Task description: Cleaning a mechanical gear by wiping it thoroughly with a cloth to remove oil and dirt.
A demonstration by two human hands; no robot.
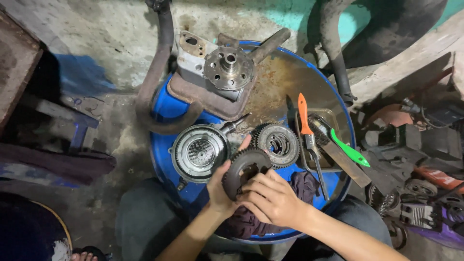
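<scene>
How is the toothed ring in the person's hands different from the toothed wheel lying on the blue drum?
The toothed ring is held up, tilted, by the left hand and right hand; the toothed wheel lies flat on the blue drum, untouched. The ring shows a plain open middle, while the wheel has more metal parts inside it. Both are round, dark, greasy metal with teeth around the edge.

No packages, labels, signs or screens seen in head view. Dim clutter at right edge possibly hides some; cannot tell.
</scene>
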